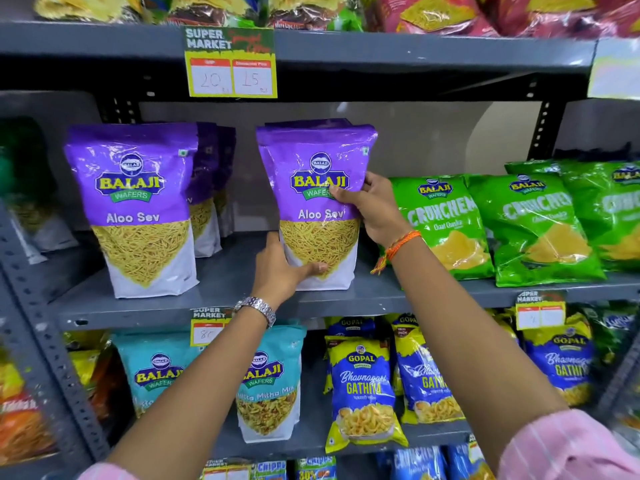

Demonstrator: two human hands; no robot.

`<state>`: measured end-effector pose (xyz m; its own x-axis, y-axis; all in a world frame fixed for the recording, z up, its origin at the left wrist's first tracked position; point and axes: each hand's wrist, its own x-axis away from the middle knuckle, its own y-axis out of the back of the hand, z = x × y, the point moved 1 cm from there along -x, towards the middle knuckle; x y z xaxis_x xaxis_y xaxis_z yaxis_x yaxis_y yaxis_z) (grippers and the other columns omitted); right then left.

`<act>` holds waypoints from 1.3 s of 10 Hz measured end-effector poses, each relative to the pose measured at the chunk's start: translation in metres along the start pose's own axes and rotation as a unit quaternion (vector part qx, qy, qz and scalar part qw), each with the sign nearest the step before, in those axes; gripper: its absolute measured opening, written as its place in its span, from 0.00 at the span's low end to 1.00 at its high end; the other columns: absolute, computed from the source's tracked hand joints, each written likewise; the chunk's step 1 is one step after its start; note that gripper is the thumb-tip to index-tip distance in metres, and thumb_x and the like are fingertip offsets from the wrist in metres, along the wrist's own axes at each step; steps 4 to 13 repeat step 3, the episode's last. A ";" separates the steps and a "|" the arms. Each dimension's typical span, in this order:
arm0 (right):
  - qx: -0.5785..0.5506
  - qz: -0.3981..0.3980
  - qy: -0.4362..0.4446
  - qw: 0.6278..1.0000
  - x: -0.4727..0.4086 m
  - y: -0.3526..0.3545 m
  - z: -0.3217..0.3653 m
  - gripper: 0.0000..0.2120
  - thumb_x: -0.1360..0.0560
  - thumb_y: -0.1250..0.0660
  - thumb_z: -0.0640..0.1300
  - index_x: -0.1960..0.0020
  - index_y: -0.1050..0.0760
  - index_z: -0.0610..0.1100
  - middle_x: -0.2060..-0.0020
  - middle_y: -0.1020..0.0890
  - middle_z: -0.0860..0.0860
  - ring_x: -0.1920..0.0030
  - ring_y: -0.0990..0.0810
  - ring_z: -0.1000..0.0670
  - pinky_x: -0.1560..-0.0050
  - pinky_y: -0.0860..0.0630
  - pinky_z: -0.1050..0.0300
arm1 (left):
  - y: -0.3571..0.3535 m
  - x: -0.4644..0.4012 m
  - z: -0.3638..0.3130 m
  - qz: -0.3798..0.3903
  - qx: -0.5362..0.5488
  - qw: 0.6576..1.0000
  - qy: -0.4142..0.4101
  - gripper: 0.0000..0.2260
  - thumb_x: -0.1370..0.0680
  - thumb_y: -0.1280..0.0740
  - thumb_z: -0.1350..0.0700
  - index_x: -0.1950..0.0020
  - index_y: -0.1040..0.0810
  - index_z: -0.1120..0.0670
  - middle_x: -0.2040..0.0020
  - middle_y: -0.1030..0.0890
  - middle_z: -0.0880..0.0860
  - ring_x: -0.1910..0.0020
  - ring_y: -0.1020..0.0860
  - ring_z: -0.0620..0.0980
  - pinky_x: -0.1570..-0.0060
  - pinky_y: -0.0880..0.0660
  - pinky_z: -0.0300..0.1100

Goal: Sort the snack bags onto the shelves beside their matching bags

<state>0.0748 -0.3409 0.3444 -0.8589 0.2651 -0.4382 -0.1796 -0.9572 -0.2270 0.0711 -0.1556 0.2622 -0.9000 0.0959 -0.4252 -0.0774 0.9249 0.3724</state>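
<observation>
A purple Aloo Sev bag (317, 188) stands upright on the grey middle shelf (228, 271). My left hand (280, 268) grips its lower left corner, thumb across the front. My right hand (374, 209) clasps its right edge at mid height. Another purple bag stands right behind it. To the left stands a matching row of Aloo Sev bags (138, 206), several deep, with a gap between the two rows.
Green Crunchem bags (530, 226) lean at the right of the same shelf. Below are teal Balaji bags (266, 382) and blue Gopal Gathiya bags (363, 389). A yellow price tag (231, 62) hangs from the upper shelf. A perforated grey post (41, 327) stands at left.
</observation>
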 end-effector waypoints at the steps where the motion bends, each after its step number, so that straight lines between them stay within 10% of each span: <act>1: 0.018 -0.006 -0.011 1.000 0.007 0.000 0.003 0.20 0.33 0.22 0.31 0.43 0.21 0.38 0.50 0.13 0.43 0.56 0.13 0.49 0.58 0.16 0.55 | 0.002 0.002 0.000 -0.001 -0.011 1.000 0.005 0.41 0.39 0.14 0.47 0.34 0.30 0.59 0.36 0.19 0.58 0.38 0.20 0.57 0.44 0.22 0.46; 3: 0.041 -0.133 0.062 0.988 0.049 0.019 0.035 0.31 0.30 0.22 0.39 0.31 0.32 0.43 0.36 0.22 0.43 0.46 0.20 0.51 0.60 0.25 0.66 | 0.023 0.006 0.003 -0.062 0.009 0.996 -0.061 0.49 0.42 0.16 0.43 0.28 0.32 0.57 0.34 0.20 0.55 0.36 0.21 0.51 0.35 0.24 0.46; 13: 0.041 -0.133 0.062 0.988 0.049 0.019 0.035 0.31 0.30 0.22 0.39 0.31 0.32 0.43 0.36 0.22 0.43 0.46 0.20 0.51 0.60 0.25 0.66 | 0.023 0.006 0.003 -0.062 0.009 0.996 -0.061 0.49 0.42 0.16 0.43 0.28 0.32 0.57 0.34 0.20 0.55 0.36 0.21 0.51 0.35 0.24 0.46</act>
